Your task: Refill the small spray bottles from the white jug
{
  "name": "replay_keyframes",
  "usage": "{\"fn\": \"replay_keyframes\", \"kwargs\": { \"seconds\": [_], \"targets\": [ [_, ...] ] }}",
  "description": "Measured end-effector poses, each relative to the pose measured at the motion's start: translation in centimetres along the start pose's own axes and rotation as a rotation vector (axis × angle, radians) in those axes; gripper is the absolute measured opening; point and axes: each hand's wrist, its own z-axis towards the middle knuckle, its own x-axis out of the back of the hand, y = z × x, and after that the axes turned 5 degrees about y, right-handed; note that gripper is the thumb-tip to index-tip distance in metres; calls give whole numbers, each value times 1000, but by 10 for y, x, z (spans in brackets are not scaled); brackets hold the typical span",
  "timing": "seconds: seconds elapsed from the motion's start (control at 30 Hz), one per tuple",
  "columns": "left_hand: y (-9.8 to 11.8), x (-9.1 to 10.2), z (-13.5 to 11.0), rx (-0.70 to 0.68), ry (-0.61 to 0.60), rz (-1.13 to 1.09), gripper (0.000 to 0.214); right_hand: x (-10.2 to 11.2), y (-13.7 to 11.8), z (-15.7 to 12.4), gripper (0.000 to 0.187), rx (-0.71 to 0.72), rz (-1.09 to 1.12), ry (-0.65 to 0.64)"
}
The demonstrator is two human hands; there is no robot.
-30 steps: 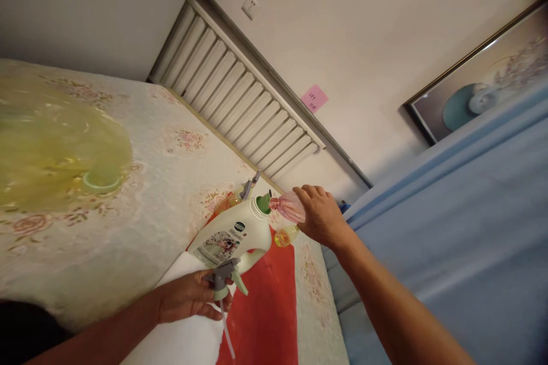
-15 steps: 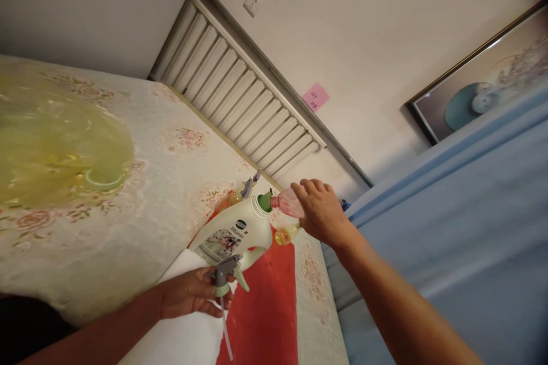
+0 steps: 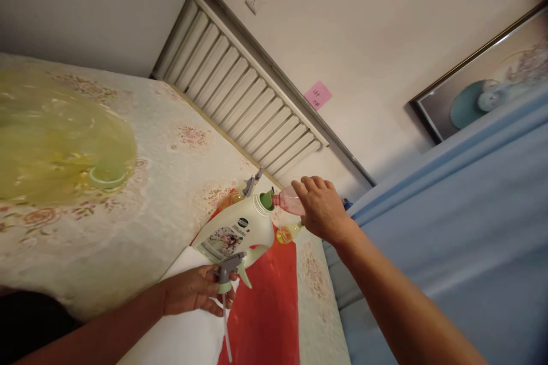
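My right hand (image 3: 322, 205) is closed around a clear pinkish bottle (image 3: 291, 201), tipped over so its neck meets the green spout of a large white detergent jug (image 3: 235, 228). The jug is uncapped, with a printed label on its side. In front of it, my left hand (image 3: 201, 291) grips a grey and pale green spray trigger head (image 3: 228, 271), its thin dip tube hanging down. A small bottle with yellow liquid (image 3: 287, 233) is under my right hand. Partly hidden behind the jug is a spray bottle with a grey trigger (image 3: 248, 187).
A red sheet (image 3: 269, 308) and a white sheet (image 3: 184, 333) lie on the flowered tablecloth (image 3: 171, 182). At left sits a yellowish translucent bag (image 3: 64, 142) with a green ring. A radiator (image 3: 235, 80) runs along the wall; blue fabric (image 3: 449, 228) hangs at right.
The view has shifted very slightly. Both hands keep their holds, and the bottle stays tipped against the jug's spout.
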Motion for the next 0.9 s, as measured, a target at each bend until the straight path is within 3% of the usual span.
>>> {"fn": "replay_keyframes", "kwargs": {
  "seconds": [0.27, 0.43, 0.63, 0.8, 0.9],
  "targets": [
    [-1, 1, -1, 10, 5, 27, 34, -1, -3, -3, 61, -8, 8, 19],
    [-4, 0, -5, -14, 49, 55, 32, -15, -4, -13, 68, -115, 158, 8],
    [-12, -5, -13, -49, 240, 97, 35, -70, -19, -57, 75, -373, 798, 84],
    [-16, -18, -27, -99, 312, 129, 36, -117, -68, -115, 84, -609, 1374, 171],
    [-8, -39, -35, -173, 373, 160, 38, -134, -101, -149, 85, -710, 1513, 143]
  ]
}}
